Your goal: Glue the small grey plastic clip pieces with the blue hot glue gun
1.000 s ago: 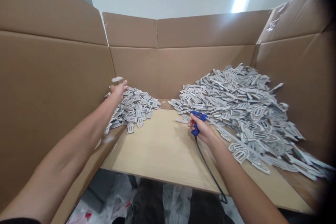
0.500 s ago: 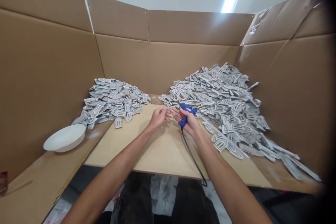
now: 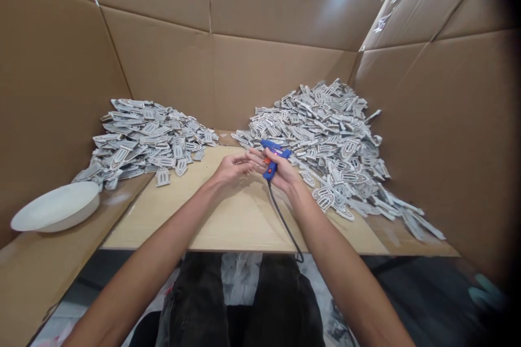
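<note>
A blue hot glue gun (image 3: 270, 168) with an orange trigger lies across the palm of my right hand (image 3: 286, 175), its nozzle end upward to the left. The thumb bears on the gun's body while the fingers reach out leftward behind it. My left hand (image 3: 232, 169) is beside it, fingers stretched out and slightly bent, their tips meeting or overlapping those of the right hand. Nothing shows in the left fingers. A black cord (image 3: 285, 222) hangs from the gun's handle over the board's front edge. Both hands are above a pale board (image 3: 240, 222).
At the left lies a heap of grey-white slotted flat pieces (image 3: 142, 141); a larger heap of such pieces (image 3: 325, 135) spreads over the right side. A white bowl (image 3: 57, 209) stands at the far left. Tall cardboard walls (image 3: 280, 76) enclose the back and sides.
The view has tilted down and shifted right, so everything appears further left and most things higher. The left fingers have come closer against the right fingers. The glue gun stays in the right hand.
</note>
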The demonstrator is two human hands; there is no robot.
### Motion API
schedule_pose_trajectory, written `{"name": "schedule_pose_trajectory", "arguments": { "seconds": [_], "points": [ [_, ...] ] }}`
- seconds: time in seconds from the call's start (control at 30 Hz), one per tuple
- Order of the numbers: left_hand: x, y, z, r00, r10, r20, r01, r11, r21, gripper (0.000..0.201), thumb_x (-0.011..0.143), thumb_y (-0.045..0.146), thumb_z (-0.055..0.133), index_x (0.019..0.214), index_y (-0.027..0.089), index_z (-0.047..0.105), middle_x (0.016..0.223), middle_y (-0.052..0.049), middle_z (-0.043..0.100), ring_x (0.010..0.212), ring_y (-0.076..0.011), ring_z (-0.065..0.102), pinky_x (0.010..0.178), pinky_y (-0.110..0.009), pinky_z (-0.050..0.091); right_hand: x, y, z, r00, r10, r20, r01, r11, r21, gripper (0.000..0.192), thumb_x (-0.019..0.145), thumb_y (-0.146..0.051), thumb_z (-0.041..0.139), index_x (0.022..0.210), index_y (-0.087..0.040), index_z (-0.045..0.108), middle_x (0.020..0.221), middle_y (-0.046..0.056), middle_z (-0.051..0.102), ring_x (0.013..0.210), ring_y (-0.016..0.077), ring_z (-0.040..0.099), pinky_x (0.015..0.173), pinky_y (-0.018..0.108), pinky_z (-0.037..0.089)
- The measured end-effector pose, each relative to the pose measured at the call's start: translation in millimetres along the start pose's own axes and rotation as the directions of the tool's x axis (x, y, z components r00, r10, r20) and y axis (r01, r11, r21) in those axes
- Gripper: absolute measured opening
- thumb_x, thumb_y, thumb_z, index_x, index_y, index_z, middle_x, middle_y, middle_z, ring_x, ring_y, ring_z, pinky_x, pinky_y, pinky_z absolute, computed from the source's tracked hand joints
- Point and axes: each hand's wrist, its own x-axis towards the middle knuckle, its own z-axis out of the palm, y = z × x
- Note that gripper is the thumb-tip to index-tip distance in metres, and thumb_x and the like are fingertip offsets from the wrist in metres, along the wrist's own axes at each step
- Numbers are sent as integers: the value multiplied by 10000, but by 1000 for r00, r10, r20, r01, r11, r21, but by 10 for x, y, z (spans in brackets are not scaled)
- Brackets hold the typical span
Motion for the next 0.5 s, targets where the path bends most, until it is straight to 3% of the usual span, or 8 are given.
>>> {"name": "schedule_pose_trajectory", "arguments": {
  "seconds": [0.1, 0.17, 0.33, 0.43, 0.5],
  "points": [
    [-13, 10, -6, 991, -128, 29, 129, 990, -50, 283, 700, 307, 863, 927, 142, 824, 913, -121, 773, 748, -191, 676, 674, -302, 493, -11, -13, -28, 998, 2, 55, -3, 1000, 17, 70, 987, -282, 663, 987, -213, 676, 1261, 107, 797, 1206, 266, 754, 939, 404, 664],
    [-16, 7, -14, 987, -159, -5, 160, 987, 13, 283, 717, 362, 875, 892, 145, 826, 852, -112, 763, 712, -189, 656, 656, -302, 475, -3, -7, -40, 998, 6, 68, -8, 1000, 24, 63, 976, -268, 668, 950, -214, 648, 1265, 108, 795, 1204, 273, 754, 950, 434, 660],
    [2, -28, -36, 998, 13, -59, -3, 986, 167, 432, 720, 534, 917, 860, 136, 825, 803, -81, 751, 727, -181, 637, 674, -288, 454, 12, -14, -69, 991, 29, 131, -31, 999, 12, 145, 971, -255, 678, 875, -215, 578, 1207, 106, 806, 1171, 260, 758, 948, 452, 660],
    [73, -59, -71, 986, 89, -141, -72, 990, 122, 396, 778, 524, 873, 795, 142, 767, 733, -56, 699, 679, -160, 605, 652, -281, 459, -7, -77, -105, 991, 25, 129, -21, 999, -30, 159, 940, -251, 715, 868, -214, 579, 1109, 97, 811, 1103, 257, 771, 933, 426, 660],
    [144, -77, -134, 957, 125, -262, -118, 992, 45, 340, 859, 462, 792, 726, 173, 673, 682, -26, 637, 643, -145, 580, 642, -273, 467, -11, -121, -141, 999, -4, 53, 8, 996, -88, 151, 899, -233, 750, 875, -210, 603, 1008, 77, 799, 1018, 244, 783, 928, 389, 651]
  ]
}}
